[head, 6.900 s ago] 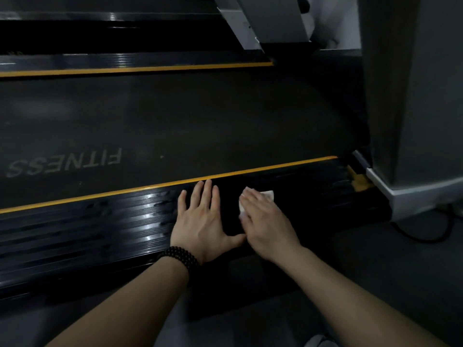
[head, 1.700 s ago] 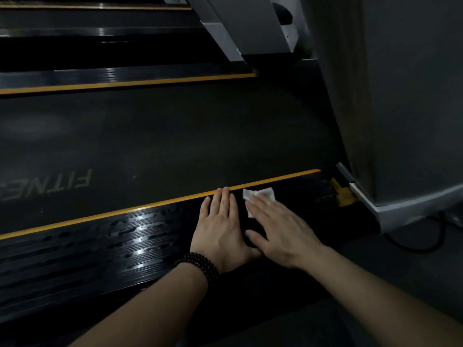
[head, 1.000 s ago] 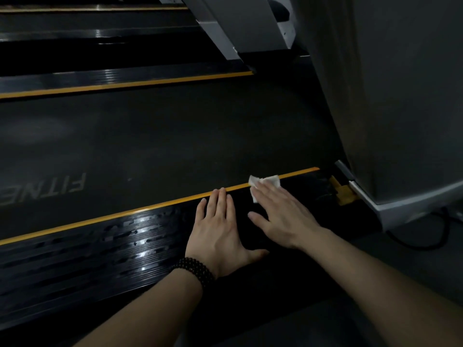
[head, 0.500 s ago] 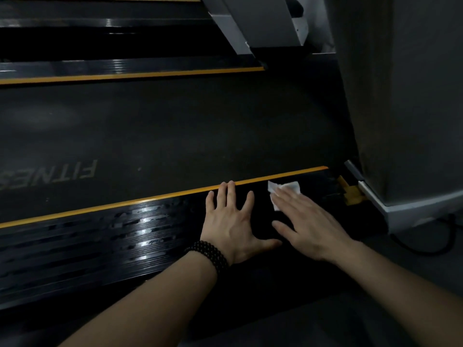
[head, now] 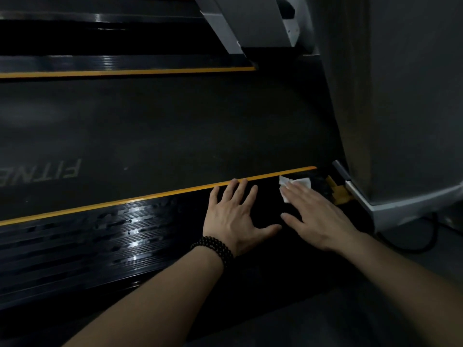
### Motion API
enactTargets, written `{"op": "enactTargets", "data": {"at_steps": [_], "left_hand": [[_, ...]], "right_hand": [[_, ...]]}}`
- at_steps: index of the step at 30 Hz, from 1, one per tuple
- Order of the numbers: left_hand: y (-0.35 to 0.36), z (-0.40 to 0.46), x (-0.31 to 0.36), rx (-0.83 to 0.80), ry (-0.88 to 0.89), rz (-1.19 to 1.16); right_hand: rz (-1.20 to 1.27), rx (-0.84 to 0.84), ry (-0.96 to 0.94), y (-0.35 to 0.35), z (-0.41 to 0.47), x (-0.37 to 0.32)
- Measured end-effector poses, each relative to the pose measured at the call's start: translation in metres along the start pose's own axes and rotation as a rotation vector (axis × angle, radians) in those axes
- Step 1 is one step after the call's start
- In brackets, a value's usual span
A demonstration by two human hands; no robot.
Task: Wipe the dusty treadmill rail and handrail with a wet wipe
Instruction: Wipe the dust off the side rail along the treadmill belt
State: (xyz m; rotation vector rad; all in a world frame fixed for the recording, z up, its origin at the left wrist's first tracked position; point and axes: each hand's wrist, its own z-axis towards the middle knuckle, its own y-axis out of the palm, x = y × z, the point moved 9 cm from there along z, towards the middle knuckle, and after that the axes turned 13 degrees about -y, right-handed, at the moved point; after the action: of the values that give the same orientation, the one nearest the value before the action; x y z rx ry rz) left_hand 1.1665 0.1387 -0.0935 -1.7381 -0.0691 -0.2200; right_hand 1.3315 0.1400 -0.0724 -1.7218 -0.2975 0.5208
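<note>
The near treadmill rail (head: pixel 105 241) is black and ribbed, with an orange strip along its inner edge. My right hand (head: pixel 315 214) presses a white wet wipe (head: pixel 302 182) flat onto the rail's right end with straight fingers; most of the wipe is hidden under them. My left hand (head: pixel 238 216), with a dark bead bracelet at the wrist, rests flat on the rail just left of it, fingers spread. No handrail can be made out in this view.
The dark running belt (head: pixel 162 131) lies beyond the rail, and the far rail (head: pixel 125 63) behind it. A grey upright column and its base (head: pixel 406 121) stand right of the rail's end. A yellow part (head: pixel 338 192) sits beside the wipe. A black cable (head: pixel 426 236) lies on the floor.
My right hand has slid the wipe to the right along the rail, toward the column's base. My left hand has followed it rightward, still flat, its fingers spreading.
</note>
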Motion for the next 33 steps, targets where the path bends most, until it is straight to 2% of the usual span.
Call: {"op": "enactTargets", "data": {"at_steps": [5, 11, 16, 18, 22, 25, 29, 33], "left_hand": [[0.000, 0.000, 0.001, -0.002, 0.009, -0.004], [-0.002, -0.001, 0.001, 0.002, 0.020, -0.015], [-0.002, -0.001, 0.002, 0.006, 0.019, -0.013], [-0.002, -0.001, 0.001, 0.021, 0.009, -0.009], [-0.003, -0.003, 0.001, 0.028, -0.006, 0.007], [-0.004, -0.005, 0.000, 0.040, -0.022, 0.008], [-0.006, -0.006, 0.000, 0.050, -0.038, 0.009], [-0.005, -0.006, 0.000, 0.040, -0.035, 0.012]], "right_hand": [[0.048, -0.034, 0.130, -0.007, 0.031, 0.005], [0.018, -0.010, -0.038, 0.008, 0.002, -0.010], [0.063, -0.011, 0.115, -0.007, 0.030, 0.022], [0.104, 0.007, 0.100, -0.007, 0.037, 0.011], [0.077, 0.031, -0.045, 0.006, 0.009, -0.006], [0.022, 0.038, 0.001, 0.002, 0.004, 0.015], [0.090, 0.012, 0.120, -0.010, 0.025, 0.029], [0.079, 0.045, 0.051, -0.007, 0.015, 0.009]]}}
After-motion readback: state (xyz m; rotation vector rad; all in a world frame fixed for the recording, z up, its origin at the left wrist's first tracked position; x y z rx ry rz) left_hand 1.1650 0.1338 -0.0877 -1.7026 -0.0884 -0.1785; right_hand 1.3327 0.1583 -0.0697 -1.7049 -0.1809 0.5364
